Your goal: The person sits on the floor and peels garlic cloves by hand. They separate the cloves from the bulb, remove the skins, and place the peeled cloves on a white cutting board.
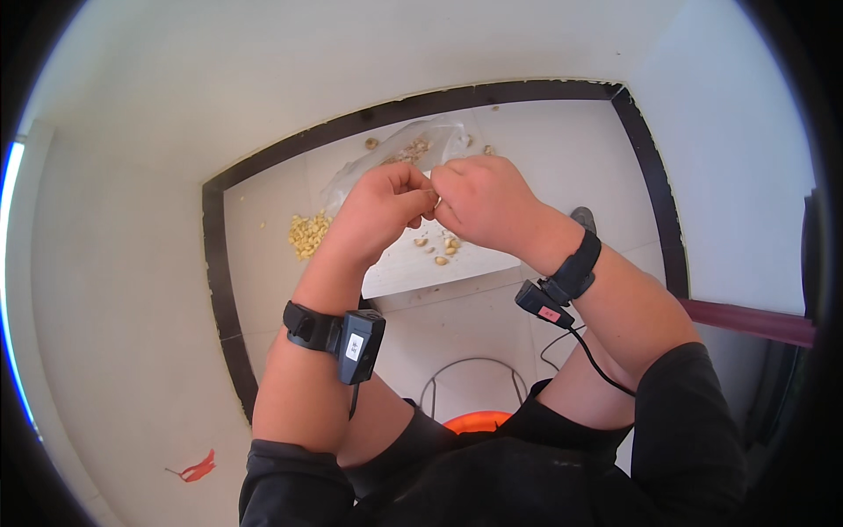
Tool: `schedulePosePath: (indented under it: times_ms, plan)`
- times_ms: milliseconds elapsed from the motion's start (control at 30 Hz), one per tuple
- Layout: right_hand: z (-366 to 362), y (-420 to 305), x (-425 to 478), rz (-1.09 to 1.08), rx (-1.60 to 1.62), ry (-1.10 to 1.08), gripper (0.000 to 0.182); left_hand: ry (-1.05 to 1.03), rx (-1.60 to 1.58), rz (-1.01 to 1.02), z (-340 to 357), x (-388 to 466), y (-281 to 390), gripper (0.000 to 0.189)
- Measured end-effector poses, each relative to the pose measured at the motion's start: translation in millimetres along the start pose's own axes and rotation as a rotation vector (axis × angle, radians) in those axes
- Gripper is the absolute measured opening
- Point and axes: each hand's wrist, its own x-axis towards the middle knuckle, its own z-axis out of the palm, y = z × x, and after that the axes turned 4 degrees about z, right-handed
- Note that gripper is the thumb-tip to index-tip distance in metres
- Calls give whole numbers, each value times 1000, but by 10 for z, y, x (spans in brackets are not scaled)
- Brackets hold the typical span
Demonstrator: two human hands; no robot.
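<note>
My left hand [388, 207] and my right hand [484, 201] meet over a small white board [408, 270], fingertips pinched together. Something small and pale, perhaps a garlic clove, sits between them, mostly hidden by the fingers. Several unpeeled garlic cloves [441, 261] lie on the board just below my hands, with small scraps near them. Left of my left hand, a pile of pale yellow peeled cloves [307, 236] rests beside the board. A clear plastic bag [369, 165] with papery reddish-brown skins [413, 151] in it lies beyond my hands.
Stray garlic pieces [371, 143] lie on the tiled floor [593, 165] near the bag. Dark skirting [421, 105] and pale walls enclose the floor. Below are an orange stool seat [477, 421] and its metal frame. Cabled black devices [361, 346] are strapped to both wrists.
</note>
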Motion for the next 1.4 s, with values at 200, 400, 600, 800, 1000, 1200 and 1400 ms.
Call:
schedulePosePath:
  times_ms: [200, 400, 600, 800, 1000, 1200, 1400]
  plan:
    - [-17, -35, 2, -29, 4, 49, 16, -34, 15, 21, -37, 4, -13, 13]
    - [-95, 20, 18, -8, -28, 9, 14, -13, 133, 56, -105, 11, -32, 13]
    - [-132, 122, -32, 219, 243, -26, 5, 31, -14, 138, -177, -1, 20, 15]
    - [-243, 98, 20, 682, 1015, -320, 9, 12, -10, 123, -153, -7, 8, 18]
    - [-220, 52, 21, 663, 1258, -359, 16, -89, -59, 108, -157, -48, 95, 24]
    - [-270, 7, 16, 680, 1391, -371, 19, -145, -73, 125, -163, -54, 110, 27]
    - [-255, 68, -3, 710, 1553, -517, 20, -148, 59, 176, -151, -108, 147, 26]
